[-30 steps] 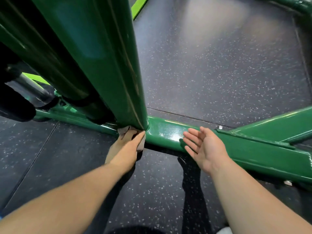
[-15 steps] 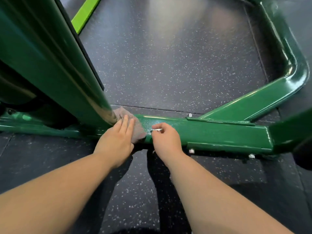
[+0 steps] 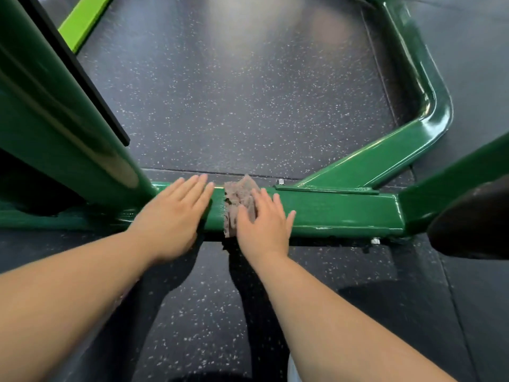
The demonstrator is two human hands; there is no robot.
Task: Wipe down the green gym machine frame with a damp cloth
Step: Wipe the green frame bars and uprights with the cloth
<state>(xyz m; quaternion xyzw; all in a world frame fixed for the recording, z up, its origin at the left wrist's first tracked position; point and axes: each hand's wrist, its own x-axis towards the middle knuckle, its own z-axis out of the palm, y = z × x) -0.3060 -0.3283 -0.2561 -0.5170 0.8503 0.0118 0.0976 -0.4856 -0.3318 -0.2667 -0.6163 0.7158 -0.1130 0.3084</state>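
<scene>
1. The cloth (image 3: 237,200), a grey-brown rag, is draped over the top and front face of the low green bar (image 3: 344,213) of the machine frame, between the two hands.
2. The right hand (image 3: 264,227) is laid flat on the cloth, its fingers straight and slightly spread, so the cloth is pressed against the bar, not pinched.
3. The left hand (image 3: 170,219) is laid flat on the same bar just beside the cloth, fingers straight and close together; nothing is held in it.
4. The task is judged to be under way: the bar is being wiped near its joint with the slanted post (image 3: 68,128).
5. Much appears to be left: the bar to the right of the cloth, the angled brace (image 3: 366,161) and the curved tube (image 3: 438,106) are not touched by the cloth.
6. It cannot be told from the glossy paint which parts are already wiped.
7. A speckled dark floor (image 3: 248,106) is seen under the frame, and a bolt (image 3: 281,181) beside the brace plate.
8. No brand, label or readable writing is seen anywhere.
</scene>
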